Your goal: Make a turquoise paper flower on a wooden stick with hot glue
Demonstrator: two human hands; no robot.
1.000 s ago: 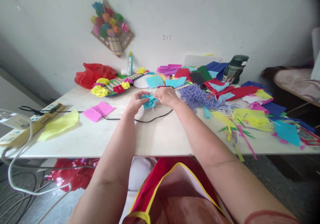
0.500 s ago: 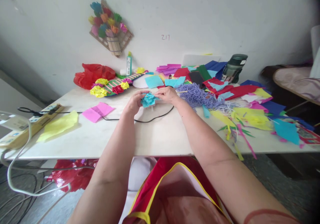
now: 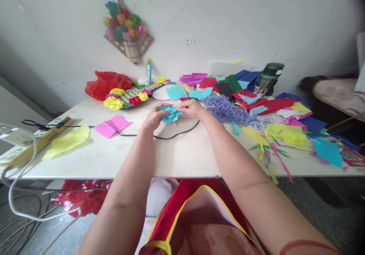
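A crumpled blue paper flower (image 3: 170, 115) is held just above the table's middle. My left hand (image 3: 154, 116) is closed on its left side, with the thumb over the front and the fingers behind. From the right, my right hand (image 3: 191, 108) pinches the flower's upper edge between thumb and fingertips. A thin light wooden stick (image 3: 210, 106) juts out to the right behind my right hand; whether that hand grips it is hidden. A black cable (image 3: 173, 136) curves across the table below both hands.
Purple yarn (image 3: 228, 108) and many coloured paper pieces spread over the right side. Behind my left hand lies a green board with paper flowers (image 3: 132, 97). A glue tube (image 3: 148, 72) stands by the wall. Pink paper (image 3: 112, 126), yellow paper (image 3: 68, 141) and a power strip (image 3: 37, 143) lie left.
My left thumb has shifted slightly over the blue flower, and its folds sit a little differently. The whole view has moved slightly; my right hand keeps its pinch.
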